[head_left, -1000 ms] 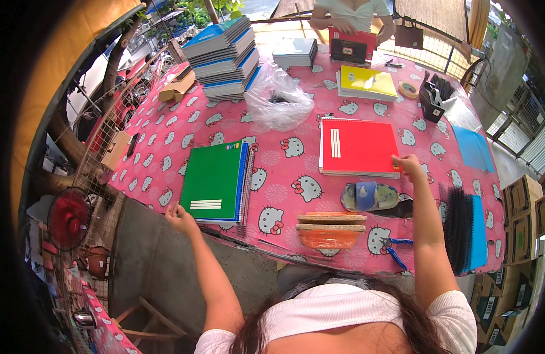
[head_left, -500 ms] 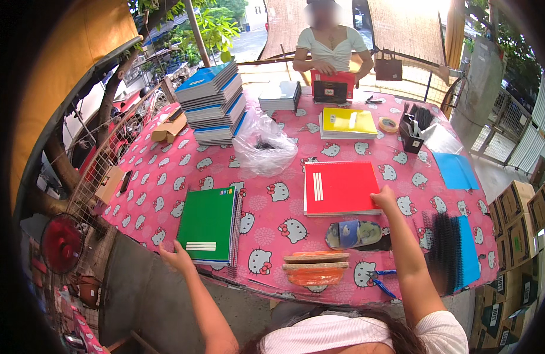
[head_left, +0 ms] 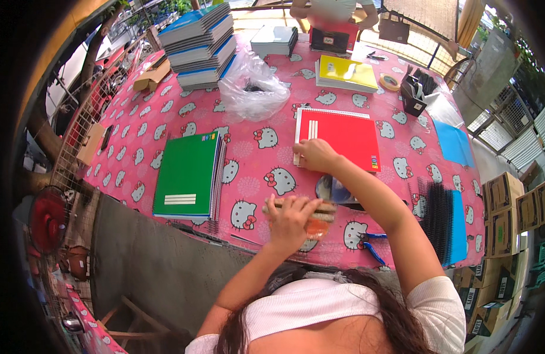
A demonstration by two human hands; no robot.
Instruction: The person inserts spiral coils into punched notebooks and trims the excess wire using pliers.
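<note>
A stack of red-covered notebooks lies mid-table, its spiral edge facing away. My right hand reaches across, fingers closed at its near left corner. Closer to me, my left hand is curled over a tan-and-orange block, covering much of it. Partly behind my right forearm sits a blue, rounded object. Left of my hands lies a stack of green notebooks. Blue-handled pliers rest near the table edge.
Black spiral coils lie on blue sheets at right. Beyond are yellow notebooks, a tape roll, a black holder, a clear plastic bag and a tall notebook stack. Across the table a person handles something red.
My right hand has gone from the red stack's right edge to its near left corner. My left hand has left the green notebooks and come onto the tan-and-orange block. The view has tilted down.
</note>
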